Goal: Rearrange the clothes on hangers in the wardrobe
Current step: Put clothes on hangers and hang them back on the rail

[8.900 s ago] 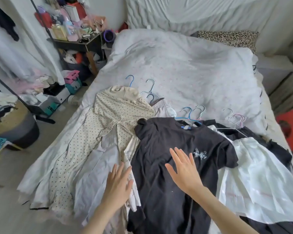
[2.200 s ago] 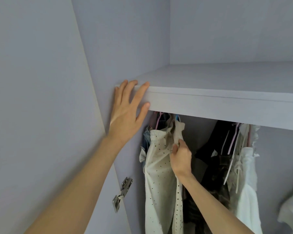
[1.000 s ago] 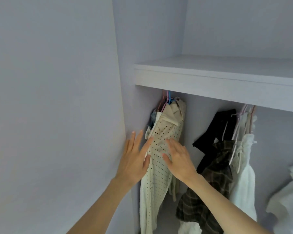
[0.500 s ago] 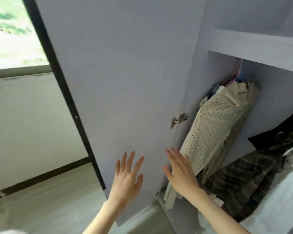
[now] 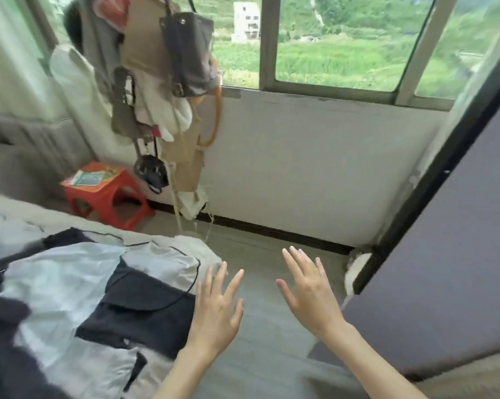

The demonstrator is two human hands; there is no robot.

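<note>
Inspector: Since half a second ago the view has swung off the wardrobe interior, taking the hung dotted cream shirt out of sight. Now it faces the window wall, with only the grey-lilac flat wardrobe door panel [image 5: 456, 254] at the right edge.

Clerk: And the hands?

Inspector: Left hand [image 5: 217, 309] and right hand [image 5: 309, 292] are both raised in front of the body, fingers straight and spread, holding nothing. Neither touches the bed, floor or door. I judge them empty because one garment has been delivered and the next is not yet picked up.

Clerk: Where is the remaining clothing?

Inspector: On the bed with white bedding [image 5: 162, 249] at lower left lies a pile of black and pale white garments [image 5: 79, 306]. The nearest black piece is just beside the left hand, not in contact. No hangers can be made out in this blurred view.

Clerk: Anything else?

Inspector: A small red plastic stool [image 5: 110, 194] stands on the floor near the bed, with a printed paper on top. Assorted hanging bags, dark and tan [image 5: 171, 82], dangle before the window, presumably stored there out of the way.

Clerk: Next step?

Inspector: In my judgement, a reach leftward to the pile.
</note>
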